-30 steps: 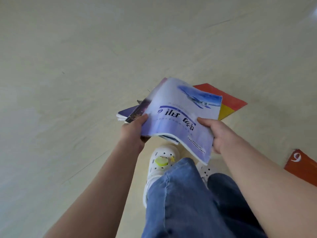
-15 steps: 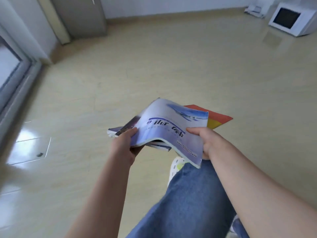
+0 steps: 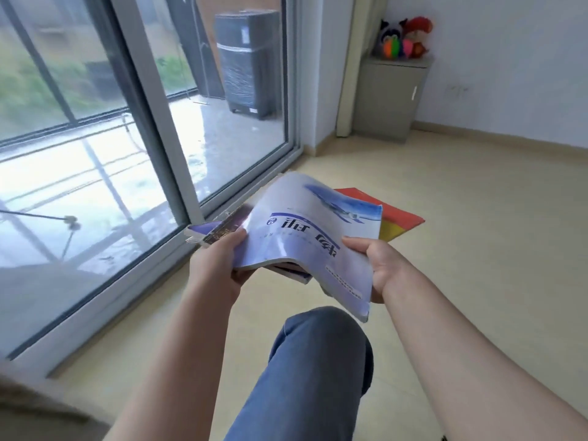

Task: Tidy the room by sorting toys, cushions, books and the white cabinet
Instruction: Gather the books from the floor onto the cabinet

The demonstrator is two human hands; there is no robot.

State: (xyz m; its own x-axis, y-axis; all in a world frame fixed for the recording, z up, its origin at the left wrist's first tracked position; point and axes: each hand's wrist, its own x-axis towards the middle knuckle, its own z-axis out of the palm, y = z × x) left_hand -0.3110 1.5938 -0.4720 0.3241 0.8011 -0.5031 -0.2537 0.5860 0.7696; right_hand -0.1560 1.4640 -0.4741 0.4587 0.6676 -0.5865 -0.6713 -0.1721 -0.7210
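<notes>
Books (image 3: 286, 246) in a loose stack, held in the air over the beige floor (image 3: 477, 249), long axis running roughly away from the person. Top book (image 3: 321, 218): lavender cover, bowed upward, with a blue aeroplane picture at the far end and large dark-blue characters too blurred to read. Red-and-yellow book (image 3: 399, 219) juts out at far right. Left grip (image 3: 216, 268) pinches the stack's left edge, thumb on top; right grip (image 3: 378, 265) curls round the right edge. Left: sliding glass door (image 3: 95, 154). Far corner: grey cabinet (image 3: 388, 97) bearing plush toys (image 3: 404, 36)
</notes>
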